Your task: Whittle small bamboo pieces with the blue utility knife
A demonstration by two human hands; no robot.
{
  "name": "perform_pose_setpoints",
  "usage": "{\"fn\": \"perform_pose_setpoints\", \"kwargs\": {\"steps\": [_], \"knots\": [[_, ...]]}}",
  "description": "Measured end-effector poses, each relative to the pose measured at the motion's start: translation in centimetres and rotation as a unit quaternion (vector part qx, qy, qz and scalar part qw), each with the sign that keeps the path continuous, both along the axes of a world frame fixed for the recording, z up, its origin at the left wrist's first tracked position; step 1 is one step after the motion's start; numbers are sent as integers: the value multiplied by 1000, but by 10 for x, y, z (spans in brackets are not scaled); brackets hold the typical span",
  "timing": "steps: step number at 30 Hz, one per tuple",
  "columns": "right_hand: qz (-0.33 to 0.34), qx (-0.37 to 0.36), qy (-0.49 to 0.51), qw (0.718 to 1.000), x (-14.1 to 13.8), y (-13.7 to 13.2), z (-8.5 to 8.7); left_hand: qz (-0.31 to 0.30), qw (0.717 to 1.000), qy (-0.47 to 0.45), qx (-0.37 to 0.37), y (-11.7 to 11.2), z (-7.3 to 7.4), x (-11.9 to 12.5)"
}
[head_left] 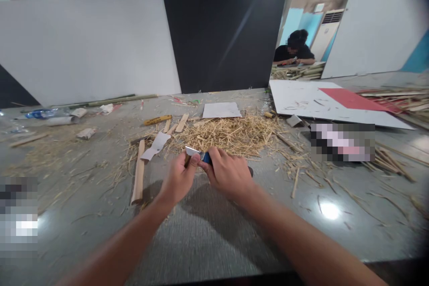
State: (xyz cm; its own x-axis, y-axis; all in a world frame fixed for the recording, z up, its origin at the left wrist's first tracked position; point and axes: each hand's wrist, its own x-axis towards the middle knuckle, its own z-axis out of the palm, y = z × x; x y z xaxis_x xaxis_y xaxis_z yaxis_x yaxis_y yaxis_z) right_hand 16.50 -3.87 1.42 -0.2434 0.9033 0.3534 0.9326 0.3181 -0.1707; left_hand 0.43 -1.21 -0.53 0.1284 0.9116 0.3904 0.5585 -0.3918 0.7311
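1. Gripping a blue-handled knife in the right hand, fingers curled tight round the handle, bare blade pointing left, low over the grey table.
2. Pinching with the left hand, thumb pressed to forefinger right at the base of the blade; cannot tell what, if anything, sits between them.
3. Working with both hands touching each other at the knife, just in front of a heap of straw-like shavings, near it yet apart.
4. Showing, left of the left hand, a bamboo slat flat on the table, with a torn white paper scrap at its far end.
5. Showing, beyond the heap, a white sheet, and further left a yellow stick and a plastic bottle on its side.
6. Showing, at the right, a white board with a red sheet on it, and behind it another person seated over bamboo sticks.
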Motion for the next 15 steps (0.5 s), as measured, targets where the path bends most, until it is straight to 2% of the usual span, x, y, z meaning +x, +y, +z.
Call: {"fn": "perform_pose_setpoints", "kwargs": {"steps": [11, 15], "knots": [[-46, -24, 14, 999, -11, -3, -3, 35, 998, -54, -23, 0, -1, 3], [-56, -18, 16, 998, -12, -2, -6, 40, 987, -120, -102, -3, -1, 8]]}}
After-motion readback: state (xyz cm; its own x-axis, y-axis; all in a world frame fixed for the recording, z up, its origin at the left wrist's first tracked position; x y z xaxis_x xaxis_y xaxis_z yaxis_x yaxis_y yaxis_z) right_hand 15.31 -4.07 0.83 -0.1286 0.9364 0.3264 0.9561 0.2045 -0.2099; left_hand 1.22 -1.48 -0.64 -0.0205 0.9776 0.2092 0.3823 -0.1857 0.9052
